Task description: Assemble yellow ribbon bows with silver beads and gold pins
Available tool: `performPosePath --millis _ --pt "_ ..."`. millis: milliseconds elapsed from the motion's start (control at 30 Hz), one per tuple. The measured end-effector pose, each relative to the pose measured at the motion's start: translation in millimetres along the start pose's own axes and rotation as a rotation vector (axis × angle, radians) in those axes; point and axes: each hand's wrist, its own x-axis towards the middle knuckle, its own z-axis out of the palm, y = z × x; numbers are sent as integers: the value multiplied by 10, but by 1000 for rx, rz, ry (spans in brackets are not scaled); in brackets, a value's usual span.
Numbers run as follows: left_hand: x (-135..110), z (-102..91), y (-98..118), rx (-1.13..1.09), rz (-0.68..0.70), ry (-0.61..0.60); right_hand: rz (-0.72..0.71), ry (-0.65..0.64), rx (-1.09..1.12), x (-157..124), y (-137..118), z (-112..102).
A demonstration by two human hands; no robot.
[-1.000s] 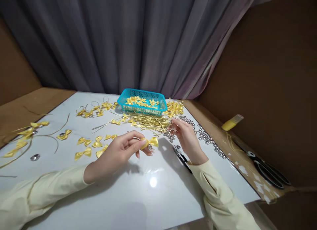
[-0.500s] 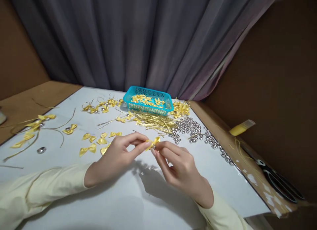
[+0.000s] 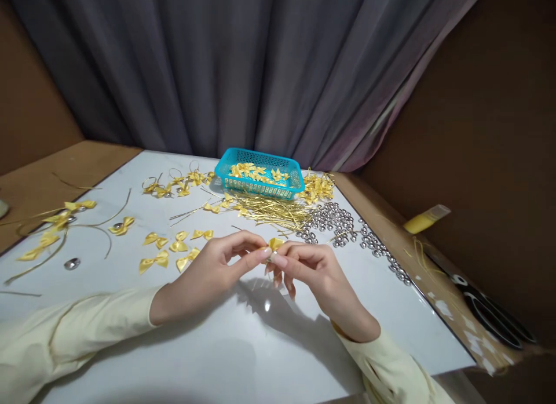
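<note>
Above the middle of the white board, my left hand (image 3: 223, 259) pinches a small yellow ribbon bow (image 3: 275, 243) between thumb and fingers. From the other side, my right hand (image 3: 315, 268) grips the same bow, its thumb pressed at the bow's centre and the lower fingers hanging curled. Something small and shiny shows at the thumb tips, mostly covered, so I cannot tell its form. Left of my left hand lie several loose yellow bows (image 3: 154, 262). Just beyond my hands is a pile of thin gold ties (image 3: 273, 213).
A turquoise basket (image 3: 260, 189) holding yellow bows stands at the back. Silver beads (image 3: 332, 218) are scattered to the right. Black scissors (image 3: 490, 311) and a yellow tube (image 3: 428, 218) lie along the right edge. Bows with gold cords (image 3: 56, 221) lie at left.
My right hand has turned, its thumb now lying over the bow and its fingers lowered behind. My left hand has stayed nearly in place, still holding the bow.
</note>
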Motion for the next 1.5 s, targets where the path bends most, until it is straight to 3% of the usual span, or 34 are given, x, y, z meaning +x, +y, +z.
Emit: performPosePath --millis 133,333,600,767,867,1033,1167,1233,1333,1500 --pt "4 -2 13 57 -29 49 52 -15 44 34 22 -76" --pt "-28 -48 35 88 39 115 110 217 223 210 178 -346" --pt "-65 -89 82 120 165 180 293 223 333 389 402 -528" --pt "-71 -113 82 141 199 190 331 196 349 428 452 -556" --pt "-84 -116 111 189 245 174 279 199 306 419 417 -545" --pt "-73 -97 80 382 304 166 55 233 226 237 132 -433" --pt "-40 -56 -4 404 325 174 -35 -7 -14 54 -63 -246" --pt "-32 -41 -25 401 330 172 12 -81 -66 16 -77 -153" --pt "-31 -36 -12 396 283 123 19 -58 -79 17 -33 -59" --pt "-36 -37 37 360 184 -8 -140 -38 -315 21 20 -12"
